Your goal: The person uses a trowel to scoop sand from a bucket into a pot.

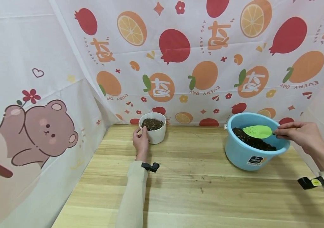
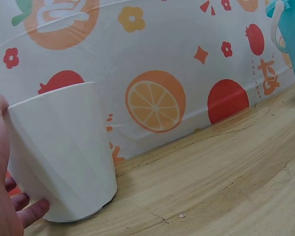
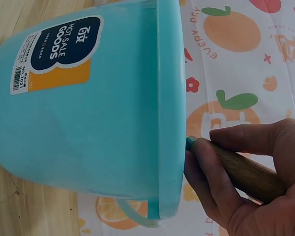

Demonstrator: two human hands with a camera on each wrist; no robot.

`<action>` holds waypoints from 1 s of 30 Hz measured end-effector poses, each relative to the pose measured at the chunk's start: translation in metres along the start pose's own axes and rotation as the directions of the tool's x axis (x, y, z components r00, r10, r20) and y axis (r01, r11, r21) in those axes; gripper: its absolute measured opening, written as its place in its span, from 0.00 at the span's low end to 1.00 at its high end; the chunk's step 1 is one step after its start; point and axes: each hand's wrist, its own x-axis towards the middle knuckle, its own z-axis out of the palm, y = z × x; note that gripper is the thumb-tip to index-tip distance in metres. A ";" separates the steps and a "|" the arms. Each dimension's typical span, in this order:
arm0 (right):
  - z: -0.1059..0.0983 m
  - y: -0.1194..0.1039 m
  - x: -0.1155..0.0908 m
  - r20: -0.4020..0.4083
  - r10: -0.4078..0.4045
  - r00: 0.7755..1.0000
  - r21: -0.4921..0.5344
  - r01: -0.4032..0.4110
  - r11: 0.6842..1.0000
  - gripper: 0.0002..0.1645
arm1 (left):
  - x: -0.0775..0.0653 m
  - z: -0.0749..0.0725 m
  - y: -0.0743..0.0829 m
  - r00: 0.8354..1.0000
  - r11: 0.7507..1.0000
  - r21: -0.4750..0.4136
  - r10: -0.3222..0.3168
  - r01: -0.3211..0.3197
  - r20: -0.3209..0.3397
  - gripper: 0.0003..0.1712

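Observation:
A white flower pot with dark soil in it stands near the back of the table. My left hand holds it from its left side, thumb near the rim and fingertips round the lower wall in the left wrist view. At the right, my right hand grips a small trowel by its wooden handle. The trowel's bright green blade, speckled with soil, is over the soil inside a light blue bucket. In the right wrist view the bucket's wall hides the blade.
The wooden table has a few dark specks on it. A fruit-print sheet hangs right behind the pot and bucket. Another sheet with a bear closes off the left side. The bucket has a handle hanging at its side.

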 end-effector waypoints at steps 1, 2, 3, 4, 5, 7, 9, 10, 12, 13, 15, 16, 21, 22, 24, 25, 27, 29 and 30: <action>0.000 0.000 0.000 0.000 0.002 1.000 -0.012 -0.002 1.000 0.03 | 0.000 0.000 0.000 1.000 1.000 0.000 0.001 -0.001 0.000 0.29; 0.000 -0.001 -0.001 0.000 0.002 1.000 -0.023 -0.002 1.000 0.05 | 0.000 0.000 0.000 1.000 1.000 0.002 0.000 0.000 0.000 0.29; 0.000 -0.001 -0.001 -0.001 0.003 1.000 -0.034 -0.003 0.999 0.07 | 0.000 0.000 0.000 1.000 1.000 0.002 0.001 -0.001 -0.001 0.29; 0.001 -0.001 -0.001 -0.001 0.003 1.000 -0.041 -0.003 0.999 0.10 | -0.001 0.000 -0.001 1.000 1.000 0.004 0.001 -0.001 -0.001 0.29; 0.001 -0.002 -0.002 0.000 0.003 1.000 -0.047 -0.003 0.999 0.12 | -0.001 0.000 0.000 1.000 1.000 0.006 -0.001 0.001 -0.002 0.29; 0.001 -0.002 -0.002 0.004 -0.001 1.000 -0.058 0.001 0.998 0.14 | -0.001 0.000 -0.001 1.000 1.000 0.005 -0.004 0.004 -0.002 0.29; 0.002 -0.002 -0.002 0.009 -0.006 1.000 -0.069 0.006 0.998 0.15 | -0.001 -0.001 0.000 1.000 1.000 0.007 -0.005 0.005 0.001 0.28; 0.002 -0.003 -0.003 0.011 -0.008 1.000 -0.081 0.009 0.997 0.17 | -0.001 -0.001 0.000 1.000 1.000 0.008 -0.006 0.006 0.002 0.28; 0.002 -0.003 -0.003 0.018 -0.010 1.000 -0.111 0.012 0.994 0.22 | -0.002 -0.001 0.000 1.000 1.000 0.007 -0.006 0.006 0.004 0.28; 0.002 -0.004 -0.004 0.022 -0.011 1.000 -0.124 0.014 0.992 0.24 | -0.002 -0.001 0.000 1.000 1.000 0.009 -0.008 0.008 0.006 0.28; 0.002 -0.005 -0.004 0.034 -0.007 0.999 -0.146 0.012 0.989 0.29 | -0.002 -0.001 0.000 1.000 1.000 0.010 -0.008 0.008 0.006 0.28; 0.002 -0.005 -0.005 0.043 -0.005 0.999 -0.151 0.011 0.988 0.30 | -0.002 -0.001 0.001 1.000 1.000 0.010 -0.008 0.008 0.005 0.28; 0.000 -0.009 -0.007 0.091 0.007 0.996 -0.174 0.009 0.985 0.33 | -0.001 -0.001 0.001 1.000 1.000 0.005 -0.005 0.005 0.002 0.29; -0.001 -0.010 -0.007 0.098 0.008 0.995 -0.183 0.010 0.983 0.33 | -0.001 -0.001 0.001 1.000 1.000 0.001 -0.003 0.003 0.001 0.29; -0.001 -0.011 -0.008 0.108 0.011 0.994 -0.193 0.010 0.981 0.34 | 0.000 -0.001 0.000 1.000 1.000 -0.004 -0.003 0.003 0.004 0.29; -0.001 -0.012 -0.008 0.113 0.012 0.994 -0.194 0.010 0.981 0.34 | 0.000 -0.001 0.000 1.000 1.000 -0.003 -0.002 0.002 0.004 0.29; 0.000 -0.012 -0.009 0.119 0.009 0.993 -0.201 0.016 0.979 0.34 | 0.000 -0.001 0.000 1.000 1.000 -0.006 -0.002 0.002 0.004 0.28; 0.000 -0.012 -0.010 0.127 0.003 0.992 -0.209 0.024 0.978 0.33 | 0.000 0.000 -0.001 1.000 1.000 -0.006 -0.006 0.006 0.004 0.28; 0.000 -0.012 -0.010 0.131 0.000 0.991 -0.213 0.028 0.977 0.33 | 0.000 0.000 -0.001 1.000 1.000 -0.006 -0.007 0.007 0.004 0.28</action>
